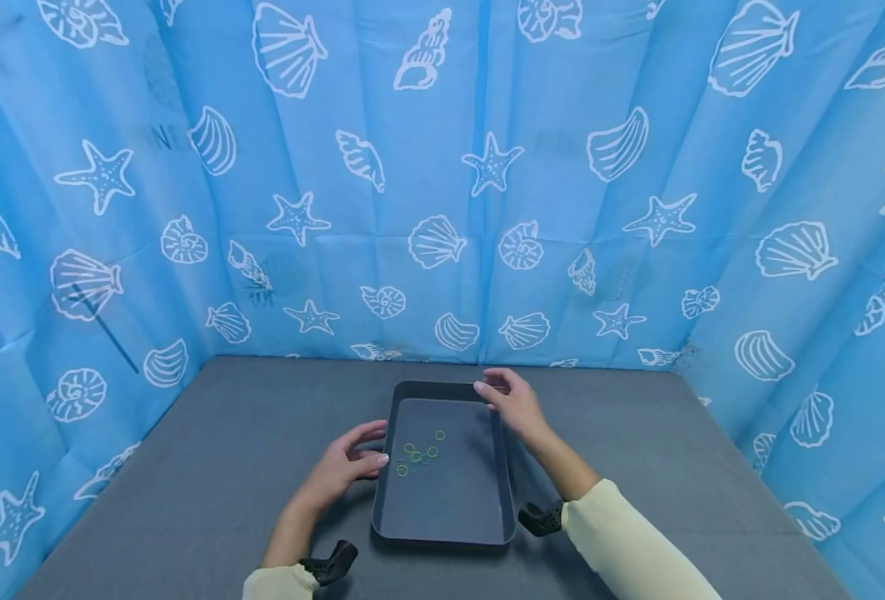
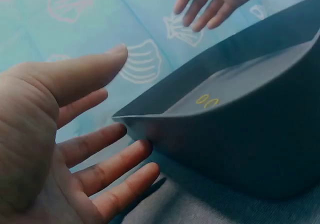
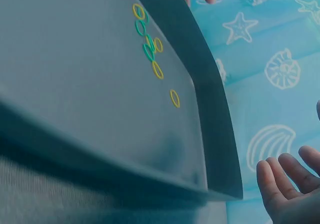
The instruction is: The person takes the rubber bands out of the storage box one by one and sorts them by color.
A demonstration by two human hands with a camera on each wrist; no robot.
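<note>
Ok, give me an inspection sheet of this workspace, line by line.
Surface: grey, cloth-like tabletop.
Job's things: dark tray lying flat; yellow and green rings inside, loosely grouped toward its left side, some overlapping.
Clutter: nothing seen.
Hands: left hand beside the tray's left wall, contact unclear; right hand by the far right corner, holding nothing. Black device on each wrist.
Cables: nothing seen.
Surroundings: blue curtain with white shells and starfish.

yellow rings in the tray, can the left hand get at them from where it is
Probably yes: the left hand is beside the tray, holding nothing, and the yellow rings lie near that side; only the tray's wall stands between.
</note>
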